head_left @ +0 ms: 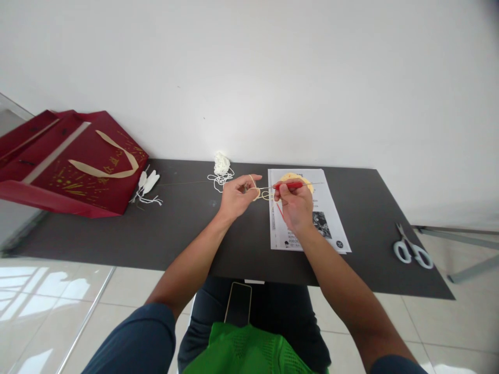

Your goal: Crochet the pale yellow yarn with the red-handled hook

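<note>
We see two bare hands meeting over the middle of a dark bench (187,228). The right hand (295,205) is closed around a red crochet hook (289,184) — the fingers pinch the red handle, and its thin metal tip points left toward the other hand. The left hand (236,196) is partly curled, with a strand of pale yellow yarn (260,193) looped over its fingers and pinched there. The yarn makes small loops in the gap between the two hands, right at the hook's tip. We cannot tell just how the loops sit on the hook, they are too small. Under the right hand lies a printed paper sheet (327,213), flat on the bench. At the top of that sheet sits a small yellow crocheted piece (302,178), partly hidden behind the hook and the fingers. Just behind the left hand, near the wall, there is a little heap of white yarn (222,165) with loose strands trailing around it. Far to the left a red gift bag (74,166) lies on its side, and two small white tassels (147,184) rest just beside it. Well off to the right, near the bench's edge, lie scissors (412,251) with white handles. A dark phone (238,304) rests on the person's lap — below the bench edge.
</note>
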`<state>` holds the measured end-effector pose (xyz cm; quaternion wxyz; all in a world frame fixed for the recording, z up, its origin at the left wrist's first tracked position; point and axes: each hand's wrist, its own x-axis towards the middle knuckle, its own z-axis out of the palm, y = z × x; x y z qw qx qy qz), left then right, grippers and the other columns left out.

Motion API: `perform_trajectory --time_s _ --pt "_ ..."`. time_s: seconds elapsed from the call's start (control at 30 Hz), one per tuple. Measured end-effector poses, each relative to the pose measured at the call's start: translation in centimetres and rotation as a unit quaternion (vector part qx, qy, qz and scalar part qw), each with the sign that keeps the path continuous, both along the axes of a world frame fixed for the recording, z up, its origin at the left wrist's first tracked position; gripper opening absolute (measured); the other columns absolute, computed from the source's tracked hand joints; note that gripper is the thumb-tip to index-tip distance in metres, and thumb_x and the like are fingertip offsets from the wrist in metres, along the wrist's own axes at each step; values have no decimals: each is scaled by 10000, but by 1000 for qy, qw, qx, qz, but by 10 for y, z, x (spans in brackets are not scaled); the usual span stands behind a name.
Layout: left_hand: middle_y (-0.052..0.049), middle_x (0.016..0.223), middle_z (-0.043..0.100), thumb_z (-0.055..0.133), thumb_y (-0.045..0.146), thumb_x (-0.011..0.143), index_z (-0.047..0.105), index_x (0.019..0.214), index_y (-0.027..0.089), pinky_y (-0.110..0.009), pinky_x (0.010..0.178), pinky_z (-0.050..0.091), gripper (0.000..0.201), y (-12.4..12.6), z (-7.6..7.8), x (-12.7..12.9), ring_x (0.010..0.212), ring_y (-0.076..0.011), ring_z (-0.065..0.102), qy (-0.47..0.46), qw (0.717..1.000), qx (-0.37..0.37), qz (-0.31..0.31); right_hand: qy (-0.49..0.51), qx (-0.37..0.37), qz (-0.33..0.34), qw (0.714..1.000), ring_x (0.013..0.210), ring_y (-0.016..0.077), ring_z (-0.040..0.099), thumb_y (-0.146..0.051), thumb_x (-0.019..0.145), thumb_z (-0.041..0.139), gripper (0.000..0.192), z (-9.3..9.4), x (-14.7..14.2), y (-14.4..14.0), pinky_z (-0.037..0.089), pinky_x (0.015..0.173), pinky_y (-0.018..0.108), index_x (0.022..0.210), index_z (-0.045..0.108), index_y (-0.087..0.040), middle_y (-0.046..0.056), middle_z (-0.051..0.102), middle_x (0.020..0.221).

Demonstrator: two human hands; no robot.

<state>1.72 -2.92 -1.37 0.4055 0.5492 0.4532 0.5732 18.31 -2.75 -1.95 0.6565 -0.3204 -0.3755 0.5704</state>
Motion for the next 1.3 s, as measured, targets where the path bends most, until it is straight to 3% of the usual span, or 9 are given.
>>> perform_trajectory --time_s 0.13,0.3,0.57,1.03,1.3 --pt "26 673 652 764 120 637 796 938 203 -244 569 389 314 5 -1 -2 566 -90 519 -167 980 -67 -80 26 -3 33 999 600 91 603 -250 747 859 276 6 3 -1 499 563 224 829 596 -224 -22 747 771" --pt "-4 711 693 817 118 606 801 868 178 -234 611 418 269 6 1 -2 611 -91 578 -236 959 -109 -110 50 0 59 997 622 91 630 -244 760 859 248 7 5 -2 521 581 216 828 621 -231 -15 773 801" --pt "3 679 676 841 215 688 772 816 160 -211 584 390 156 1 -5 8 593 -70 549 -220 967 -110 -63 85 -52 46 994 690 72 690 -289 793 852 202 -2 -5 -5 603 668 188 828 663 -227 -6 802 884" --pt "6 775 691 823 232 715 788 926 200 -222 609 411 216 -3 -6 14 636 -77 551 -190 980 -53 22 93 -79 36 992 694 62 709 -295 774 868 213 1 -12 -8 632 671 153 851 686 -214 -9 807 882" --pt "-1 721 693 798 190 693 792 1019 166 -230 578 456 327 -4 -6 14 591 -90 565 -117 989 -87 7 77 -63 43 994 668 97 723 -311 771 865 225 -4 -18 -11 661 692 235 852 669 -236 -16 809 867"
